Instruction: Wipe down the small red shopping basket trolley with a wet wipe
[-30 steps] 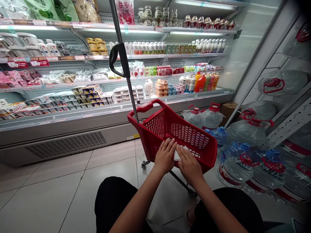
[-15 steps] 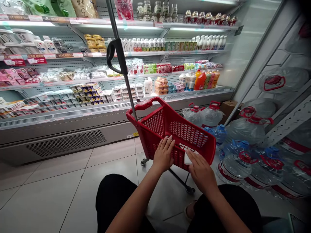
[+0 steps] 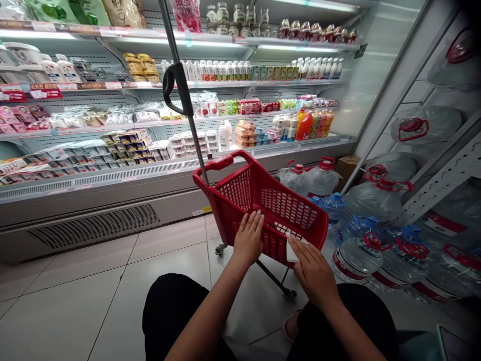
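Observation:
A red plastic shopping cart [image 3: 287, 198] with a perforated basket stands in front of my knees. My left hand [image 3: 248, 239] rests on its near rim, fingers stretched out and holding nothing. Farther right along the same side, my right hand [image 3: 313, 271] presses a white cloth [image 3: 292, 252], possibly a folded tissue, against the basket. Most of the cloth is hidden under my fingers. A grey pole with a black looped handle [image 3: 177, 90] rises from the cart's left end.
A refrigerated display case [image 3: 93, 220] with shelves of dairy goods and drinks runs behind the cart. Large water jugs [image 3: 356, 258] with red handles crowd the floor at right. A phone-like device [image 3: 456, 346] shows at the lower right corner.
The whole view has shifted slightly, so things sit a little farther left. My right hand and the cloth have moved a little down the basket side; my left hand stays on the rim.

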Motion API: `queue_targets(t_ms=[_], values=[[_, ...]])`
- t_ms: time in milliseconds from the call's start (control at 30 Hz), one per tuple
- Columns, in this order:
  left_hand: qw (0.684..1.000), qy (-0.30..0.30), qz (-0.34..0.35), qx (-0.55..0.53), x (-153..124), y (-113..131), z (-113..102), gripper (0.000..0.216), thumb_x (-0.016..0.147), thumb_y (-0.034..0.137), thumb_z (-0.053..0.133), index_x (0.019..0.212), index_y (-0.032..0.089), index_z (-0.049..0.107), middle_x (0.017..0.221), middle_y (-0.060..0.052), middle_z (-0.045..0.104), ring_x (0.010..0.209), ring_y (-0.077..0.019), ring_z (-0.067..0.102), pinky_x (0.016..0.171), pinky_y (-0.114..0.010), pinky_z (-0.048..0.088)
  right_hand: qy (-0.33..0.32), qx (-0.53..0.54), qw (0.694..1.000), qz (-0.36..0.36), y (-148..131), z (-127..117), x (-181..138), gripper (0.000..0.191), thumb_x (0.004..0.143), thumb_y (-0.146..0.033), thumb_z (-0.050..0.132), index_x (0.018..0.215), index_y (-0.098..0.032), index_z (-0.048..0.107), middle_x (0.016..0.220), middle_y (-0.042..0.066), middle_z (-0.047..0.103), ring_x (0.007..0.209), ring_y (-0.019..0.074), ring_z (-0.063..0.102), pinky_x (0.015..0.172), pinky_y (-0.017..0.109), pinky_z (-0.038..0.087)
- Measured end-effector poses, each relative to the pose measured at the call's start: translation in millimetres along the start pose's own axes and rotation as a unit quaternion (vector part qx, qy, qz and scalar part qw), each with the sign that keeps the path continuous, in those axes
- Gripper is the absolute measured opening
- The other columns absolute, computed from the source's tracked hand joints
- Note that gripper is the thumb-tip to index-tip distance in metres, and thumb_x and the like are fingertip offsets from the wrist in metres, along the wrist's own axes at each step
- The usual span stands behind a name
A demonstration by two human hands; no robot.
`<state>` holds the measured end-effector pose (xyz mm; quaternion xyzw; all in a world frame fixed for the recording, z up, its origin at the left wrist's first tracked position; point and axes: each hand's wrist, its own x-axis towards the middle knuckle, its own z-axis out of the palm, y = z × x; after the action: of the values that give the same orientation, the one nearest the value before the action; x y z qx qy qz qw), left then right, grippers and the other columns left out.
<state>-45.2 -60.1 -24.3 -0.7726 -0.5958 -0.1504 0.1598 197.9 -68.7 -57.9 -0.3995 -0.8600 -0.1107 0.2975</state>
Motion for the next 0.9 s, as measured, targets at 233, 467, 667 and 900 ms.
queue_targets(t_ms=[233,467,667,900], values=[[1.0,-0.005,0.018,-0.01,1.1,12.4,4.3,0.07,0.095,0.024,0.049,0.162,0.011,0.032,0.172,-0.01,0.023,0.16,-0.0223,0.02,0.132,-0.043,0.012,0.016,0.0,1.0,-0.026,-32.5,31.4,54.0,0.077,0.098,-0.016,0.04,0.168,-0.015,0.009,0.161,0.011,0.048,0.145,0.0225,0.048,0.124,0.044,0.033],[1.0,0.0,0.005,-0.028,-2.1,-2.8,5.4,0.079,0.086,0.014,0.048,0.163,0.015,0.028,0.173,-0.005,0.02,0.161,-0.0195,0.014,0.133,-0.044,0.011,-0.012,-0.005,1.0,-0.014,-18.4,11.2,21.3,0.076,0.098,-0.014,0.038,0.168,-0.021,0.01,0.166,0.005,0.04,0.146,0.0209,0.046,0.125,0.043,0.032],[0.998,0.0,0.001,-0.06,-3.8,2.8,8.6,0.088,0.078,0.013,0.054,0.162,0.01,0.028,0.174,-0.009,0.017,0.162,-0.0232,0.01,0.132,-0.044,0.016,-0.005,-0.018,1.0,-0.005,5.1,-3.2,-17.9,0.075,0.099,-0.014,0.038,0.168,-0.023,0.011,0.163,0.004,0.044,0.146,0.0211,0.047,0.126,0.046,0.03],[0.998,0.005,0.013,-0.06,1.0,6.4,13.9,0.084,0.081,0.015,0.053,0.161,0.01,0.029,0.173,-0.011,0.02,0.161,-0.0241,0.013,0.131,-0.045,0.018,0.034,-0.008,0.999,-0.027,-26.6,30.8,49.1,0.077,0.098,-0.009,0.037,0.168,-0.019,0.006,0.16,0.009,0.049,0.143,0.0217,0.052,0.122,0.044,0.037]])
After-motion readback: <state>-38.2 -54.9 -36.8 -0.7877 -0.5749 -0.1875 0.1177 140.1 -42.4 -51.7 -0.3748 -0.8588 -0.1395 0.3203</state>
